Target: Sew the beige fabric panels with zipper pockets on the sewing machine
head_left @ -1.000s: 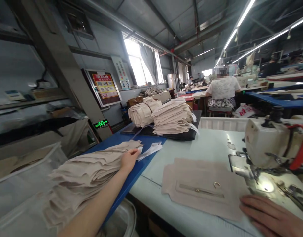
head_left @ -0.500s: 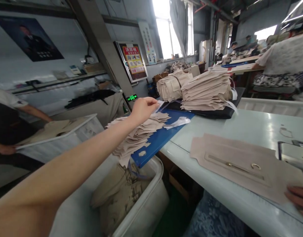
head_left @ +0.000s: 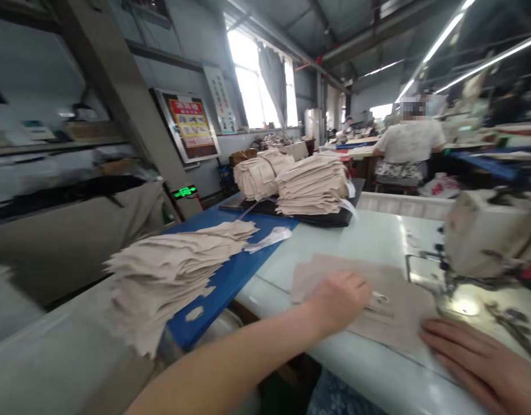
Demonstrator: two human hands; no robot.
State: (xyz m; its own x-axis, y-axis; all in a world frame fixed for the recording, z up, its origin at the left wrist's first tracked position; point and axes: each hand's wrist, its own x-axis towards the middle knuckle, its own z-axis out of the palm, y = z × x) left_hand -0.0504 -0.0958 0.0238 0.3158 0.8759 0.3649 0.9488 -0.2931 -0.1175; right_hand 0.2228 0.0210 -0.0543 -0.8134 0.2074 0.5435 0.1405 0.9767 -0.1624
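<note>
- Head view: a left hand [head_left: 338,301] rests palm-down on a beige suede-like zippered panel [head_left: 399,320], its fingers together; whether they pinch cannot be told.
- A right hand [head_left: 468,362] lies flat on the panel's near edge, fingers slightly apart, clamping nothing.
- The panel lies on a pale worktop [head_left: 356,236], just beside a sewing machine [head_left: 485,233].
- Soft, light and limp, it looks best taken by its edges.
- Beyond, a stack of cut fabric pieces [head_left: 170,276] overhangs a blue board [head_left: 217,300].

My greyish-beige fabric panel [head_left: 395,311] lies on a pale mint sewing table [head_left: 274,276]; nearby, a matching beige fabric stack [head_left: 162,271] covers part of a cobalt-blue board [head_left: 222,305], and a co-worker's skirt [head_left: 397,170] shows black-and-white florals.
</note>
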